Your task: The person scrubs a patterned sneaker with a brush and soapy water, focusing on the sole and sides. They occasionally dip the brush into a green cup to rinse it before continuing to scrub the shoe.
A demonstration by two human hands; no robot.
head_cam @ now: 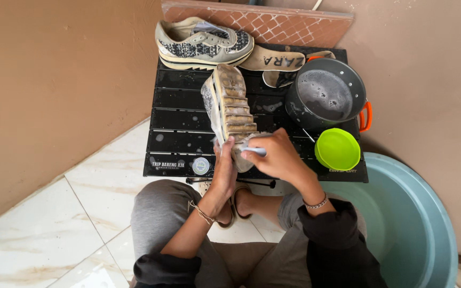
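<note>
Dirty shoe sole-up at table front edge, left hand gripping heel, right hand clutching brush.

At the top of your frame a second sneaker lies on its side on the black slatted worktop, two insoles beside it. Right of centre stands a dark pot of soapy water, a lime-green bowl just below, and a blue-grey basin at lower right.

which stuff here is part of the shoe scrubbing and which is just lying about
In use: dirty shoe held by left hand; brush in right hand; pot of soapy water.

Lying about: second shoe; insoles; green bowl; blue basin.
</note>
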